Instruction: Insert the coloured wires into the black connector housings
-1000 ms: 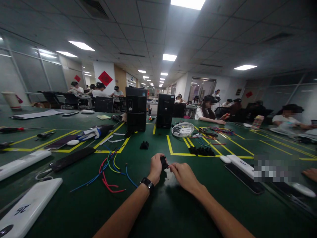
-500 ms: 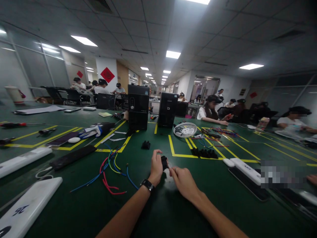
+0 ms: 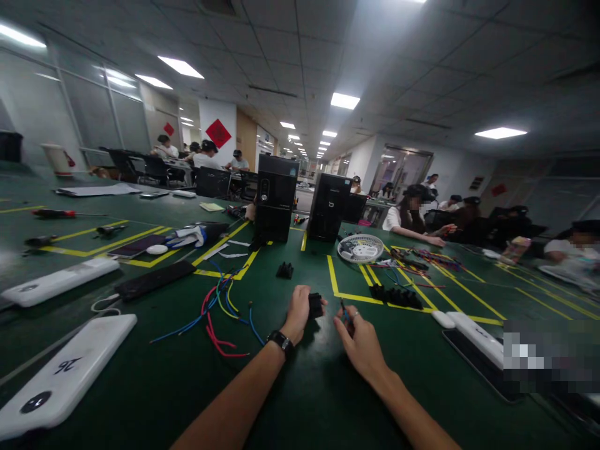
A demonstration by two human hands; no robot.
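My left hand (image 3: 299, 315), with a black watch at the wrist, is closed around a small black terminal block (image 3: 316, 305). To its right, my right hand (image 3: 360, 340) pinches a short piece of blue wire (image 3: 346, 314) with a dark tip; the rest of it is hidden by the fingers. A gap separates the wire from the block. A similar black block (image 3: 284, 270) stands on the green table beyond my left hand. Loose red, blue and yellow-green wires (image 3: 218, 312) lie to the left of my forearm.
Two black computer towers (image 3: 275, 200) stand ahead. A white round basket (image 3: 360, 249) and a row of black blocks (image 3: 396, 297) are right of them. White power banks (image 3: 70, 369), a black pouch (image 3: 154, 280) and a screwdriver (image 3: 54, 214) lie left. A co-worker (image 3: 412, 215) sits across at right.
My right hand has drawn away from the black terminal block to the right, and the blue wire now shows in its fingers. The head view has tilted and shifted slightly.
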